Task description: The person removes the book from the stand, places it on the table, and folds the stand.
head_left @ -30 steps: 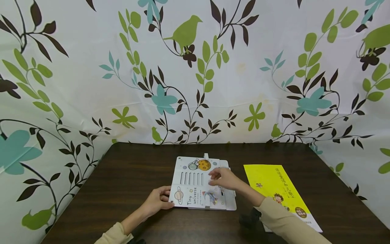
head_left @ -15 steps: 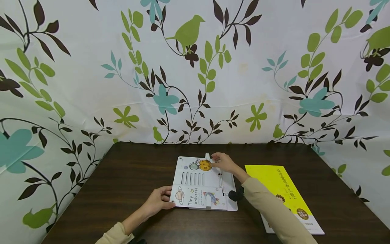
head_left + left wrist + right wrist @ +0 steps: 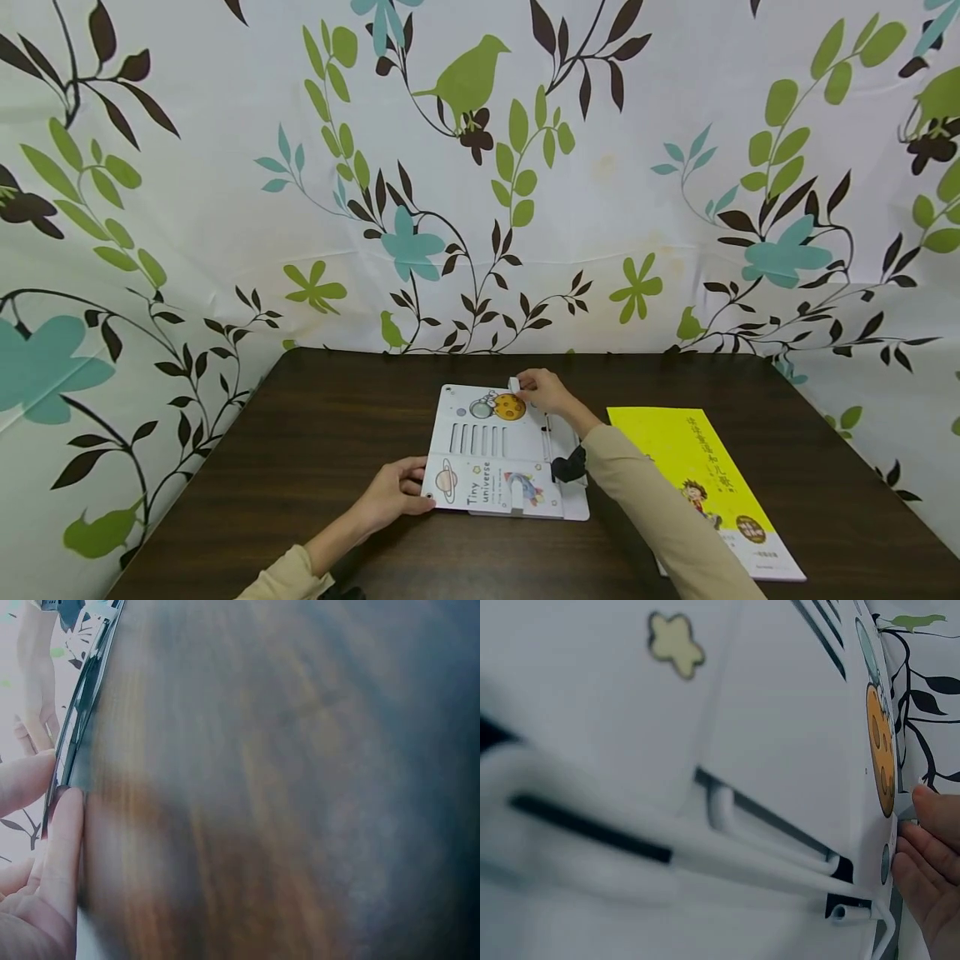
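Observation:
A white book stand (image 3: 480, 442) printed with planets and "Tiny universe" lies flat on the dark table. At its near left corner my left hand (image 3: 392, 492) grips the edge; the left wrist view shows thumb and finger on either side of the thin panel. My right hand (image 3: 546, 391) is at the far edge, its fingers pinching the small white clip (image 3: 513, 384) there. The right wrist view shows the stand's wire support (image 3: 772, 866) in front of the right hand (image 3: 934, 862). A slot with hinge parts runs along the right panel.
A yellow book (image 3: 712, 483) with a cartoon child on its cover lies to the right, partly under the right sleeve (image 3: 660, 508). Behind the brown table (image 3: 315, 417) hangs a leaf-and-bird patterned cloth (image 3: 450, 183).
My right hand has moved from the middle of the stand's right side up to the clip at its far edge. The left hand keeps its hold on the corner.

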Action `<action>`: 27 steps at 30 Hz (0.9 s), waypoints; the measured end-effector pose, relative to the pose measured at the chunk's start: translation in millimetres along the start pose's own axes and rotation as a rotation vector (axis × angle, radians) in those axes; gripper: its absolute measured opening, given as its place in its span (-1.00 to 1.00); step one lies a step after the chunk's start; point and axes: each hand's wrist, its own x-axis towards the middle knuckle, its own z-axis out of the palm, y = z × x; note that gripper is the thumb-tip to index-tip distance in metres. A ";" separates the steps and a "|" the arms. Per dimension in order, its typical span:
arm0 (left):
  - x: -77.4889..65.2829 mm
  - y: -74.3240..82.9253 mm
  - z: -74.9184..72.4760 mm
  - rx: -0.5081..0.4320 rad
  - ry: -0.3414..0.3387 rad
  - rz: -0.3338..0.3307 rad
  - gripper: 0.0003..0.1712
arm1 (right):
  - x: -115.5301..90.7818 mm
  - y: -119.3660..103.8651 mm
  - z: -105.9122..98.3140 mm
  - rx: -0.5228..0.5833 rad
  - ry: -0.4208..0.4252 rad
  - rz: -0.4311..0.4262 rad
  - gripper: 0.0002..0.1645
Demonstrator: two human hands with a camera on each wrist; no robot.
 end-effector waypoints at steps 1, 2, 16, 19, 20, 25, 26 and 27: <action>-0.1 0.2 0.0 -0.001 0.001 -0.001 -0.25 | 6.4 11.4 2.6 0.014 0.010 -0.055 -0.61; -0.2 0.3 0.0 0.000 0.001 -0.002 -0.25 | 6.8 12.4 2.8 0.009 0.015 -0.061 -0.62; -0.3 -0.2 0.4 -0.008 0.002 -0.008 -0.25 | -8.5 -3.7 3.2 0.013 0.054 0.042 -0.65; -0.3 -0.5 0.5 -0.004 0.004 -0.008 -0.25 | -10.1 -4.5 2.5 0.026 0.052 0.049 -0.64; -0.4 -0.5 0.5 -0.003 0.005 -0.008 -0.25 | -10.4 -4.7 2.3 0.031 0.054 0.051 -0.64; -1.0 0.9 1.0 -0.018 0.001 -0.011 -0.25 | -10.8 -3.9 2.0 0.048 0.058 0.073 -0.64; -1.1 1.2 1.0 -0.021 0.001 -0.011 -0.25 | -10.6 -3.7 1.9 0.050 0.059 0.078 -0.64; -1.1 1.3 1.1 -0.022 0.001 -0.011 -0.25 | -10.3 -3.2 2.0 0.048 0.057 0.082 -0.64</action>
